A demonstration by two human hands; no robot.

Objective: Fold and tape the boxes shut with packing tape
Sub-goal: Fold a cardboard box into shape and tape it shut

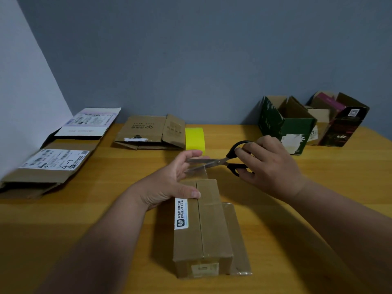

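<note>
A long brown cardboard box [206, 228] lies closed on the wooden table [84, 219], clear tape running along its top seam. My left hand [171, 181] rests on the box's far end, thumb pressing the top, fingers holding up a strip of clear tape [198, 169] beyond the far edge. My right hand [269, 164] grips black-handled scissors [224, 161], their blades spread around the tape strip. A yellow tape roll [195, 138] stands just behind the hands.
Flattened cartons with shipping labels [55, 164] lie at the left by the wall. A folded brown carton [151, 132] sits at the back centre. A green box [285, 126] and a dark box [339, 122], both with flaps up, stand at the back right.
</note>
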